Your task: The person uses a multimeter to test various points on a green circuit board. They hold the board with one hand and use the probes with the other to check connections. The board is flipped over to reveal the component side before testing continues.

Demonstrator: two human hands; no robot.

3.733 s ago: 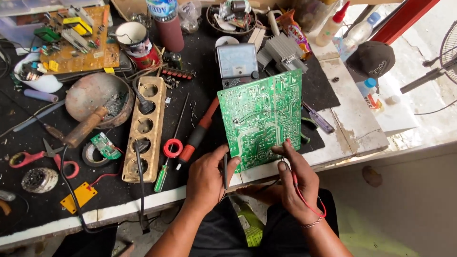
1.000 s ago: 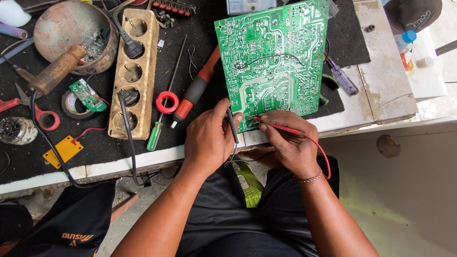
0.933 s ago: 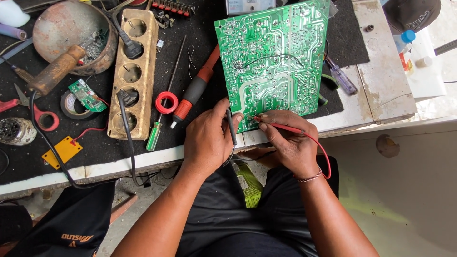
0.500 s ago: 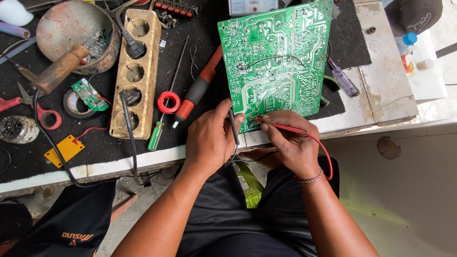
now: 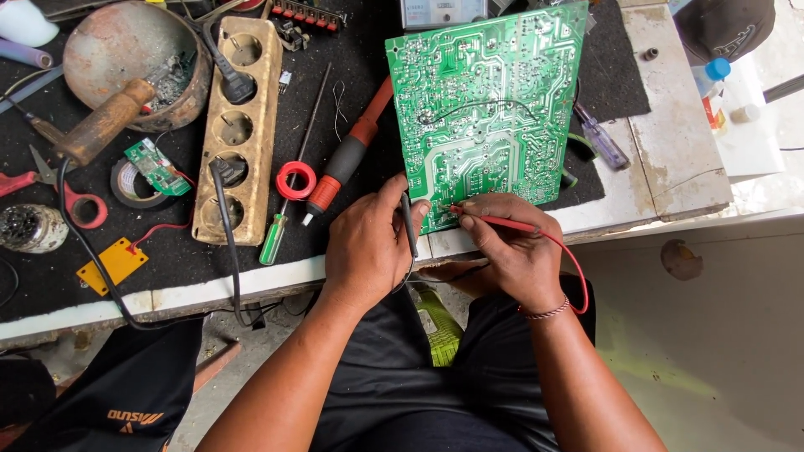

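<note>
- Circuit board [image 5: 490, 109]: green, rectangular, solder side up, lying on the black mat of the worktop [image 5: 670, 167]. Long axis runs from the near worktop edge away from the person, leaning slightly to the right; near short edge sits at the fingertips of both hands.
- Left hand [image 5: 368, 247]: grip closed around a black probe [image 5: 409, 224], held roughly upright along the fingers, tip at the board's near left corner.
- Right hand [image 5: 511, 251]: grip closed, pen-style, on a red probe [image 5: 494, 219]; probe lies nearly level, tip pointing left onto the board's near edge. Red lead [image 5: 578, 276] loops back over the wrist, beside a thin bracelet.
- Power strip [image 5: 239, 125]: beige, oblong, round sockets in a row, left of the board; long axis away from the person. Two black plugs seated.
- Screwdriver, red and black handle [image 5: 347, 159]: just left of the board, lying diagonally.
- Screwdriver, green handle [image 5: 276, 234]: thin shaft, beside the strip.
- Small orange plate [image 5: 113, 264]: flat, near the worktop's front left edge.
- Small green module [image 5: 152, 166]: on a tape roll left of the strip.
- Rusted metal bowl [image 5: 126, 59]: far left, a wooden-handled tool resting on it.
- Bottle, blue cap [image 5: 712, 84]: far right, lettering too small to tell.
</note>
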